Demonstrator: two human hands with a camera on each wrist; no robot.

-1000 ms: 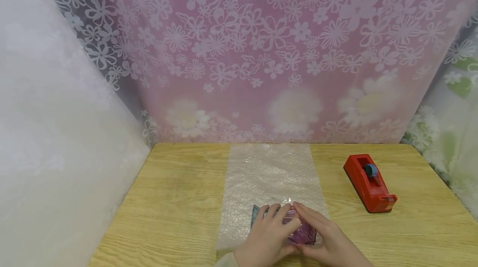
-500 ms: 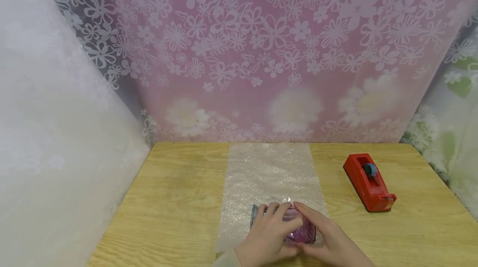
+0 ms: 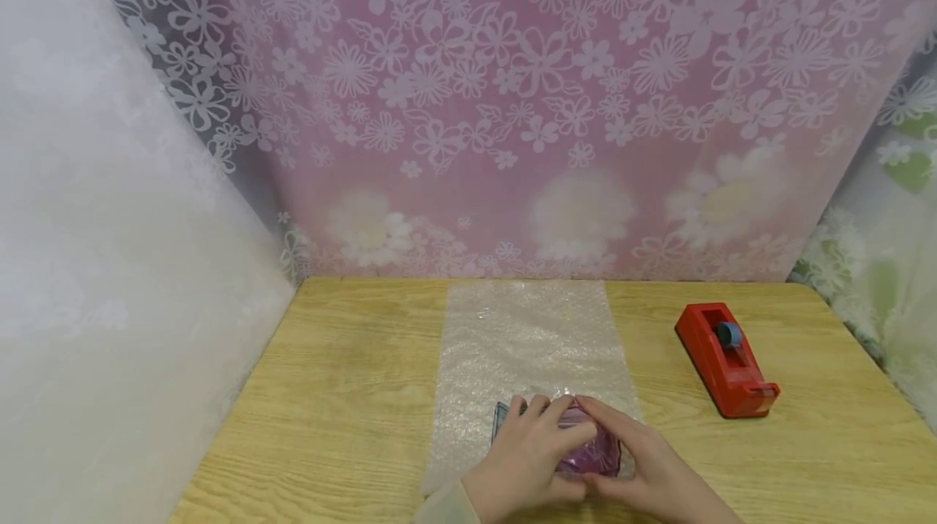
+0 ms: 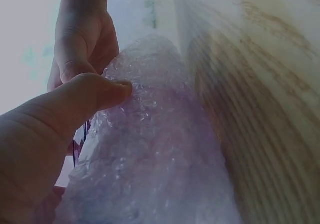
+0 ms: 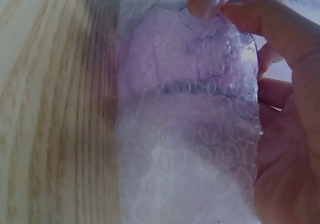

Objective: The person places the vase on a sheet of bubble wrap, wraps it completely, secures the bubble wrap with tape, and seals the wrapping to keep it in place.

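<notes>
A see-through glass vessel point(image 3: 596, 455), purple at its right end and bluish at its left, lies sideways on a sheet of bubble wrap point(image 3: 527, 337). From above, my left hand point(image 3: 523, 451) grips its middle, fingers bent over the far side and thumb on the near side. My right hand point(image 3: 647, 463) holds the purple end between thumb and fingers. In the left wrist view, bubble wrap point(image 4: 155, 159) covers the near side, and the left thumb point(image 4: 115, 91) presses it. Both thumbs nearly meet there. Through the wrap, the right wrist view shows the vessel's angular purple end point(image 5: 165, 48).
A red tape dispenser point(image 3: 728, 361) with a blue-looking roll stands on the right of the wood-grain table point(image 3: 351, 377). The bubble wrap runs to the table's far edge. Flower-patterned curtains point(image 3: 512, 101) enclose the back and sides.
Both hands keep nearly the same hold on the vessel. The left hand's thumb and forefinger have shifted very slightly; the view has moved a touch.
</notes>
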